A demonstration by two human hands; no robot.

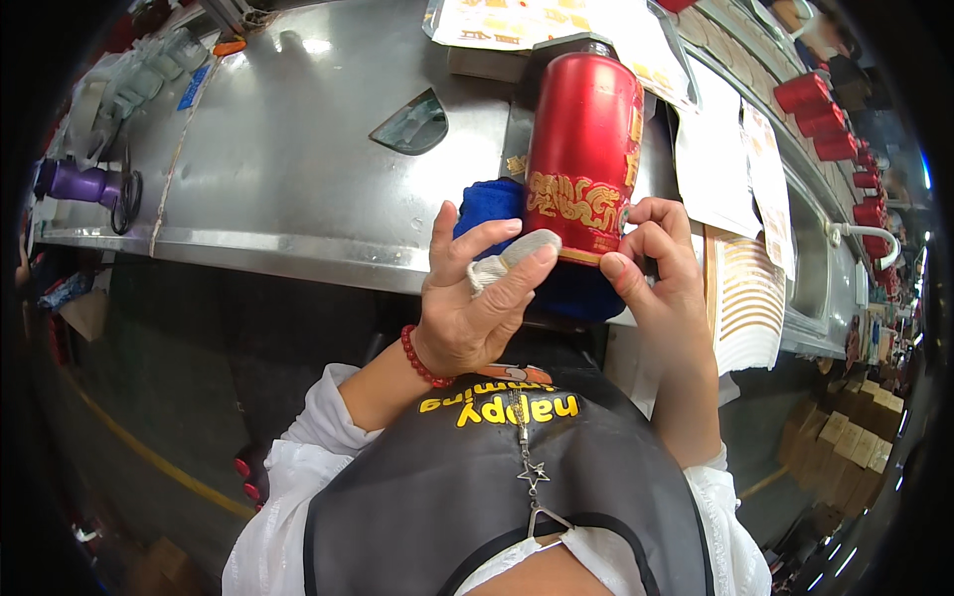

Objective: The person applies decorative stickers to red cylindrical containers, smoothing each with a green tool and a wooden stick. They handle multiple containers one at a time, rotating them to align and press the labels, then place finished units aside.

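A glossy red bottle [581, 149] with gold dragon decals lies on its side, its neck pointing away from me, resting partly on a blue cloth [492, 204]. My right hand [661, 263] has its fingers curled and its thumb against the right side of the bottle near the base, at the end of the gold pattern. On the other side, my left hand [487, 298] has its fingers apart, close to the bottle's base. A white fabric finger cover [492, 270] shows among the left fingers. Whether the left thumb touches the bottle, I cannot tell.
Beyond the bottle lie printed decal sheets [517, 22], with striped gold-and-white strips [745, 298] at the right. A dark triangular scraper-like piece [412, 124] is on the metal table [298, 129]. A purple tool [79, 184] and glass jars [149, 79] sit left; red bottles [820, 119] line the right.
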